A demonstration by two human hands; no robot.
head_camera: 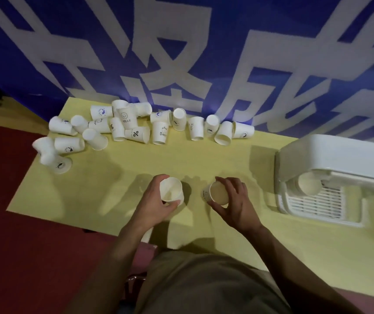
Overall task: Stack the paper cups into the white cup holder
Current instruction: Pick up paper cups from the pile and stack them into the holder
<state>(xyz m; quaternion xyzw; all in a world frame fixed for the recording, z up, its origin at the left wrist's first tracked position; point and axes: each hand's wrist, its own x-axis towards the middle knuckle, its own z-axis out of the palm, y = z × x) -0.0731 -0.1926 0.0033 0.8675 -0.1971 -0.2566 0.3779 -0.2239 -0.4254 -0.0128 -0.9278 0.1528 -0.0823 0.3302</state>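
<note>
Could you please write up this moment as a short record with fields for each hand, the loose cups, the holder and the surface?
left hand: left hand grips an upright paper cup, mouth up
right hand: right hand holds a tilted cup, mouth toward the camera
loose cups: pile of paper cups along the far edge, most on their sides
holder: white cup holder at right, with cups already inside
surface: yellow mat

One paper cup (124,117) reads "HELLO" under a smiley; another cup (136,133) shows "%"; a third cup (160,132) reads "Bear"; the blue banner (204,53) bears large white Chinese characters, cut off.
</note>
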